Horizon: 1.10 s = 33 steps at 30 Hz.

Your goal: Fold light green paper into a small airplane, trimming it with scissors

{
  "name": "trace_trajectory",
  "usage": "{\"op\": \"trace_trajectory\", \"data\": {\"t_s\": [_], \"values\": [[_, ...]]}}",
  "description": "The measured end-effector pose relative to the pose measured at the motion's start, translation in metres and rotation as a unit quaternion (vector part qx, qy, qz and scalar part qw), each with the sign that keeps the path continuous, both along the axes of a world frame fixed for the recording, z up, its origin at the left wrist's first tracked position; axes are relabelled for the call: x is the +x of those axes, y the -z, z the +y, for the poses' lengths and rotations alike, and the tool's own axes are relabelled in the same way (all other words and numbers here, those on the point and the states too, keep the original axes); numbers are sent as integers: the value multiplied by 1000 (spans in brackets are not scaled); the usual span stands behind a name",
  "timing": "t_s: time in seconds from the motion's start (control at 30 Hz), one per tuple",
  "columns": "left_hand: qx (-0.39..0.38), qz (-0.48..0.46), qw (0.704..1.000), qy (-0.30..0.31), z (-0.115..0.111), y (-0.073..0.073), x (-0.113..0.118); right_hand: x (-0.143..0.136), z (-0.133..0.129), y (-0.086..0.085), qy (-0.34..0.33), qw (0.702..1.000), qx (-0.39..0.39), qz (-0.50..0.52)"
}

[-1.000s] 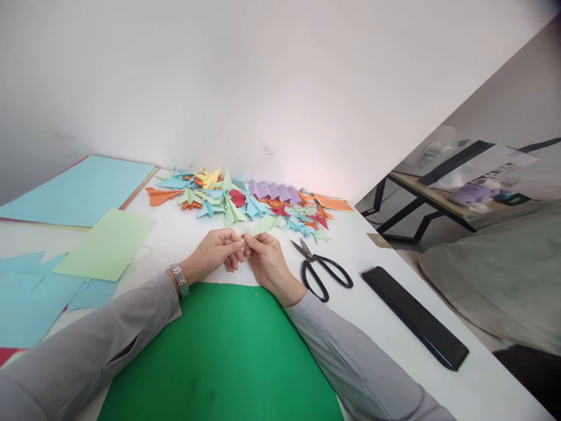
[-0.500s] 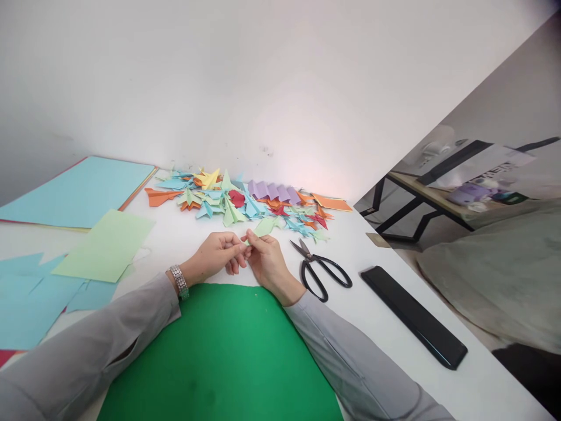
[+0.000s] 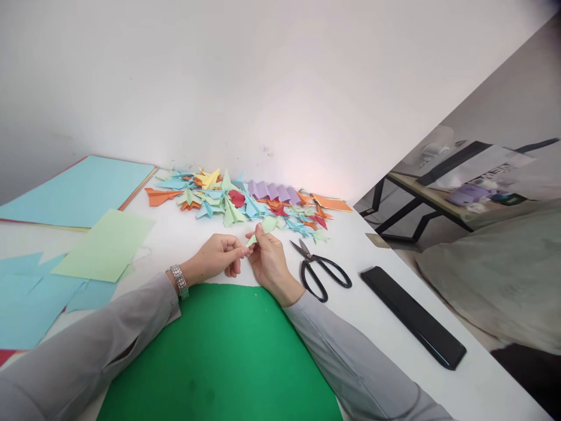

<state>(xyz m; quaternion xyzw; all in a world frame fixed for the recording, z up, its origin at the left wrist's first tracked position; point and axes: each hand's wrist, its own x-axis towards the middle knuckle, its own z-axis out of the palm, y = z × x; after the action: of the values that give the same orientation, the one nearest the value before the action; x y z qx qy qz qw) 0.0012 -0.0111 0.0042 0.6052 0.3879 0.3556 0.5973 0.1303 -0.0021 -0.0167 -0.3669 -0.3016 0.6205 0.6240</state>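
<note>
A small light green folded paper is between my hands, above the far edge of a green sheet. My left hand, with a metal watch at its wrist, pinches the paper's near end, its fingers curled. My right hand grips the same paper between thumb and fingers. Just beyond them lies a pile of folded papers in many colours. Black-handled scissors rest to the right of my right hand, blades parted.
Blue sheets lie stacked at the back left, with a light green sheet and blue pieces nearer. A long black object lies at right. A wall stands behind the table.
My right thumb has moved up and away along the paper, and more of the light green piece shows between my hands. Both forearms are nearly still.
</note>
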Motion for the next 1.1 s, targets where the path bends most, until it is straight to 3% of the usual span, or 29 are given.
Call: {"op": "trace_trajectory", "data": {"t_s": [0.27,0.5,0.7,0.8,0.9,1.1], "values": [[19,17,1000,1,2,5,0,-2,0,-1,3,1000,-17,-1],[51,74,996,19,1,1,-2,2,6,-4,-2,998,-31,51],[-7,-43,996,-73,4,5,-2,3,8,-1,-83,995,5,55],[-17,-81,995,-57,7,6,-2,0,8,3,-134,990,38,6],[-39,-115,989,-80,9,7,-4,-1,7,4,-127,991,47,-3],[-77,-150,977,-133,13,9,-6,3,7,1,-125,988,27,83]]}}
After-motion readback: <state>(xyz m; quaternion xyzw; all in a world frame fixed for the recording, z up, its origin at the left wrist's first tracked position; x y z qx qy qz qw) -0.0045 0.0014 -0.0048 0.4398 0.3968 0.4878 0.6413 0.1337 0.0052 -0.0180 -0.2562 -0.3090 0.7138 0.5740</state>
